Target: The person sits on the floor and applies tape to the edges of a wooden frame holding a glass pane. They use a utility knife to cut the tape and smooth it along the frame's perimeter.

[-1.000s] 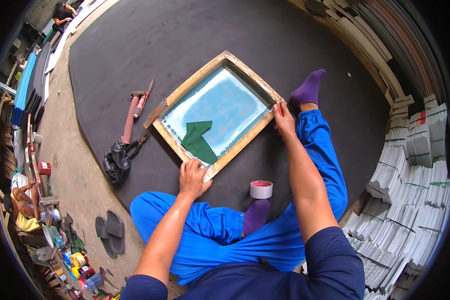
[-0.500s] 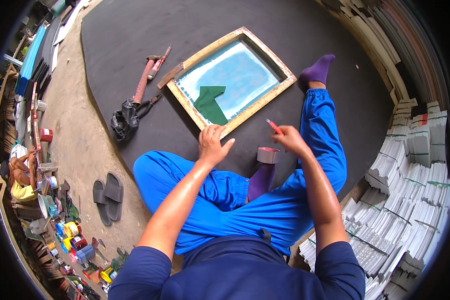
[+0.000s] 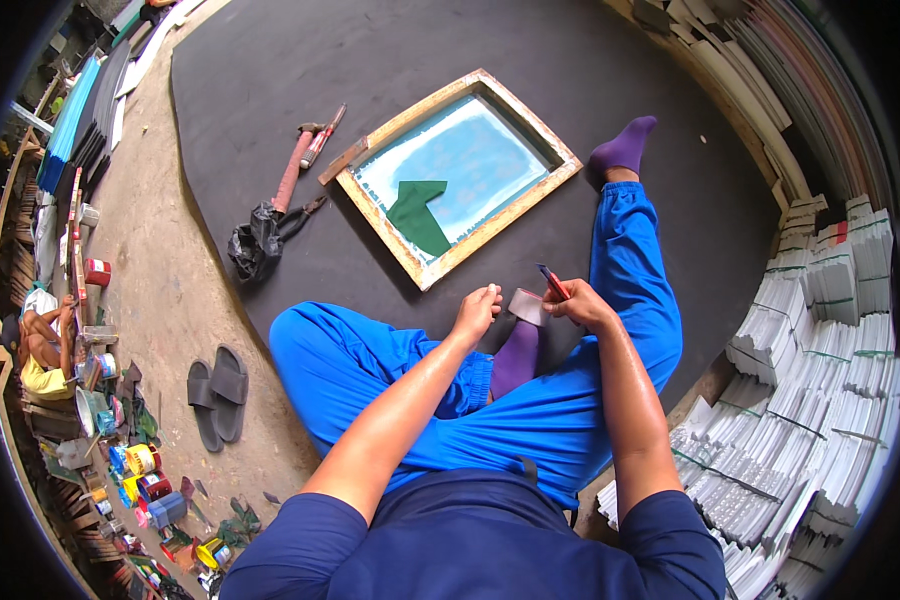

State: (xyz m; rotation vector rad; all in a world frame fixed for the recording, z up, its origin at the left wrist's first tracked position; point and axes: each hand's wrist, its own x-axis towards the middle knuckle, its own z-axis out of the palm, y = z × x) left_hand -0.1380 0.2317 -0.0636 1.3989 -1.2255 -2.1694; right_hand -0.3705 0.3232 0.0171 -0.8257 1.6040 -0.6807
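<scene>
My right hand [image 3: 584, 304] is closed around a red cutter knife [image 3: 556, 284], its dark end pointing up and left. A roll of tape [image 3: 526, 307] is tilted against the fingers of that hand, above my purple-socked foot. To the left of the roll, my left hand [image 3: 478, 312] is closed in a pinch; what its fingertips hold, if anything, is too small to make out. Beyond both hands a wooden frame with pale blue mesh [image 3: 504, 225] lies flat. A green piece of cloth [image 3: 419, 218] rests on the mesh at its near left corner.
A hammer [image 3: 293, 170], a marker-like stick [image 3: 324, 136], pliers [image 3: 301, 216] and a crumpled black bag [image 3: 256, 246] lie left of the frame on the dark mat [image 3: 270, 60]. Sandals [image 3: 228, 393], paint cans [image 3: 143, 460] and another person [image 3: 46, 350] are farther left. Bundled white stacks [image 3: 770, 430] stand right.
My left hand has left the frame's near corner, moved right and closed beside the tape. My right hand has come lower, to the roll, which is now tilted. The view has shifted slightly.
</scene>
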